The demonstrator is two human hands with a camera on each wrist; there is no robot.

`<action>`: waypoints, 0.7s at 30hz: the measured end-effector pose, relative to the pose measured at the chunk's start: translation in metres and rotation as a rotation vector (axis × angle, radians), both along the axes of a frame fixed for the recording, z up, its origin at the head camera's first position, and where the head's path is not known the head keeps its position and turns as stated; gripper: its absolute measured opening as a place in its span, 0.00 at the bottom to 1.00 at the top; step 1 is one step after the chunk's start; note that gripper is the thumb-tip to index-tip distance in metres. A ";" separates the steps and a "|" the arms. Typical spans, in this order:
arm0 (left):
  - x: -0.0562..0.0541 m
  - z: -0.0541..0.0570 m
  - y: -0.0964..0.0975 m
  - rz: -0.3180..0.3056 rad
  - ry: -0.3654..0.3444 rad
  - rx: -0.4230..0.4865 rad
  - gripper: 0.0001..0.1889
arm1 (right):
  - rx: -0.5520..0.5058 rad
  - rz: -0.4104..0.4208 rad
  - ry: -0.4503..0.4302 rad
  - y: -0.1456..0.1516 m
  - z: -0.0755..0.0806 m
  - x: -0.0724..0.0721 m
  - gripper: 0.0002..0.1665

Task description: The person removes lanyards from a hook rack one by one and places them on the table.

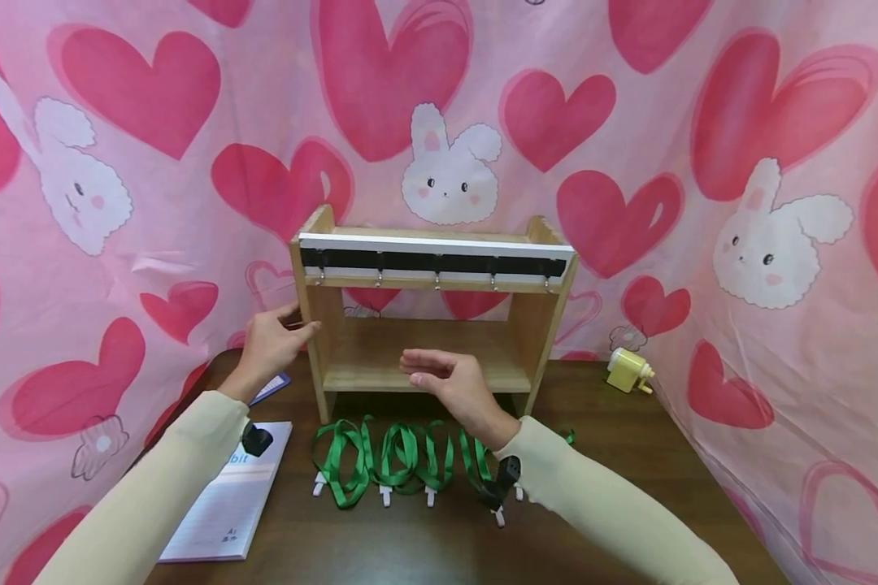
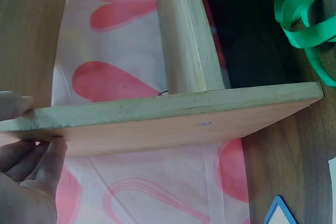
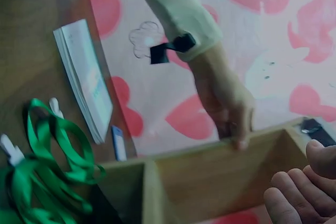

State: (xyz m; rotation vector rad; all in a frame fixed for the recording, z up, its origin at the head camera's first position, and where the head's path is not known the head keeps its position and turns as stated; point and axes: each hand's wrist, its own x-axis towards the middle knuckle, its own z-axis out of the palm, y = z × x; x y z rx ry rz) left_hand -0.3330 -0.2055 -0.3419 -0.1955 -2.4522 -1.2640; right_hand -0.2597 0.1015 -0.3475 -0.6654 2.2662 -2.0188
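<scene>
A small wooden shelf [image 1: 428, 378] stands on the brown table, with a black strip [image 1: 435, 262] bearing several metal hooks across its white front rail. My left hand [image 1: 272, 345] pinches the shelf's left side panel [image 2: 157, 116]; in the left wrist view the thumb lies on one face and the fingers on the other. My right hand [image 1: 457, 386] hovers before the lower board, fingers loosely extended and holding nothing. Below it, several green lanyards [image 1: 402, 459] with white clips lie in loops along the shelf's front. The forearm hides part of those at the right.
A white notebook [image 1: 227, 504] lies at the left under my left forearm, with a blue-edged card [image 1: 271, 387] behind it. A yellow crank device [image 1: 628, 370] sits at the back right. Pink heart-patterned cloth [image 1: 278, 73] hangs behind and at both sides.
</scene>
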 end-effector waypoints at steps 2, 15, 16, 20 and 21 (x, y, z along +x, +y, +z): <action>0.000 -0.001 0.000 0.001 -0.004 0.001 0.32 | 0.002 -0.014 0.029 0.011 0.007 0.001 0.21; 0.000 0.001 -0.001 -0.011 -0.030 0.021 0.34 | 0.041 -0.152 0.155 0.074 0.043 0.008 0.23; 0.000 0.001 -0.001 -0.013 -0.028 0.021 0.34 | 0.039 -0.162 0.167 0.078 0.045 0.009 0.23; -0.001 0.000 -0.002 -0.018 -0.026 0.024 0.34 | 0.008 -0.198 0.204 0.094 0.054 0.008 0.24; -0.001 -0.001 -0.002 -0.020 -0.026 0.024 0.34 | -0.001 -0.208 0.215 0.099 0.056 0.008 0.24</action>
